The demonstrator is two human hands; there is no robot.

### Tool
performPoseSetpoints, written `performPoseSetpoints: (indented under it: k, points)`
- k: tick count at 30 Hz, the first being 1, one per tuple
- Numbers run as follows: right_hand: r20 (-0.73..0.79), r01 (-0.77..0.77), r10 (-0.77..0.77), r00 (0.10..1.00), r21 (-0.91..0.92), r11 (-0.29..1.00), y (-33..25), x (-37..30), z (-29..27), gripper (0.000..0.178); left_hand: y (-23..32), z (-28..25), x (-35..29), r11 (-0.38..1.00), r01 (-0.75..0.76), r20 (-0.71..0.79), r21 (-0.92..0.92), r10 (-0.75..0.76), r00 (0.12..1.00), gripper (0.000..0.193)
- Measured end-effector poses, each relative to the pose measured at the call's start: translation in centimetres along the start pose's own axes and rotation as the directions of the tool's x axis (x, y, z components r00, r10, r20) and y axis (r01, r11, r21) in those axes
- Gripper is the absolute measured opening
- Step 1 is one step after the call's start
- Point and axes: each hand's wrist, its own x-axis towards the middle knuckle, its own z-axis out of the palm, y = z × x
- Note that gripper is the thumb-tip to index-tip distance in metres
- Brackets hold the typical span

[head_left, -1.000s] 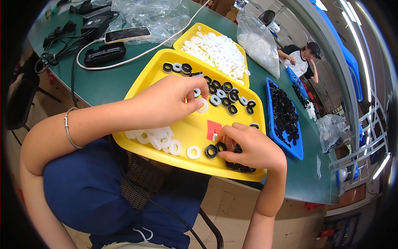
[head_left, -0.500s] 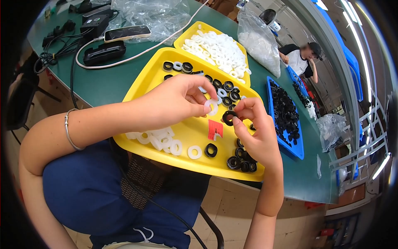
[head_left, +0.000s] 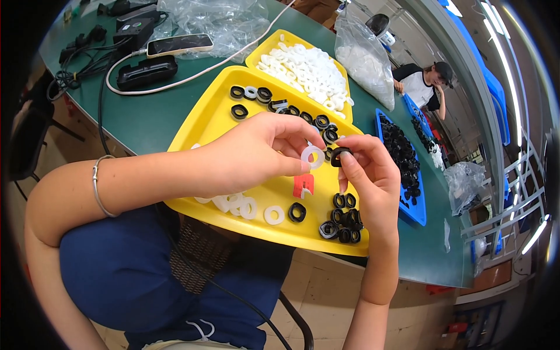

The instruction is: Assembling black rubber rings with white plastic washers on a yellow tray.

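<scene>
Looking down at a big green table (head_left: 175, 111) with a large yellow tray (head_left: 204, 125) sitting at its near edge, and that's where all the action is: the left hand (head_left: 251, 154) has its thumb and fingertips pinched together on a white ring (head_left: 313, 156), and the right hand (head_left: 367, 181) is pinched on a black ring (head_left: 339, 155), both held up just above the tray and nearly touching each other. My guess is these things weigh next to nothing, the white one looks like smooth stiff plastic and the black one maybe rubbery, so they're easy to fumble; gripping by the outer rim like both hands do now seems the way to go, since it leaves the hole free. Behind the near tray is a second yellow tray (head_left: 263, 51) heaped with white rings, and off to the right a blue tray (head_left: 415, 211) full of black ones. Clear plastic bags (head_left: 364, 58) sit further back, plus a phone (head_left: 179, 45) and a tangle of black cables (head_left: 76, 70) on the left. On the near tray there's a row of black and white pieces (head_left: 318, 123) right behind the hands, loose white rings (head_left: 239, 205) under the left wrist, a cluster of black rings (head_left: 344, 219) below the right hand, and a small red tag (head_left: 303, 185). Nothing's really blocking the hands, just lots of tiny loose bits close by
</scene>
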Motion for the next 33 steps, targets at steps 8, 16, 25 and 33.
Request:
performPoseSetpoints:
  k: [8, 16, 25, 33]
  points:
    - [-0.130, 0.005, 0.003, 0.992, 0.059, 0.998, -0.1, -0.5, 0.2, 0.011, 0.0, 1.1, 0.4, 0.990, -0.117, -0.137, 0.076, 0.127, 0.983, 0.030]
    - [-0.111, 0.217, -0.218, 0.970, -0.025, 0.976, 0.4, -0.4, 0.5, 0.012, 1.0, 1.9, 0.3, 0.997, -0.064, -0.014, -0.047, 0.063, 0.998, 0.031]
    - [-0.136, 0.356, -0.387, 0.912, -0.207, 0.911, 1.2, -0.1, 0.4, 0.014, 1.9, 2.8, 0.2, 0.998, -0.058, -0.042, -0.007, 0.058, 0.997, 0.025]
    - [-0.085, 0.357, -0.386, 0.919, -0.240, 0.903, 1.1, -0.1, 0.7, 0.023, 1.0, 2.5, 0.2, 0.885, -0.345, -0.055, 0.312, 0.379, 0.924, 0.019]
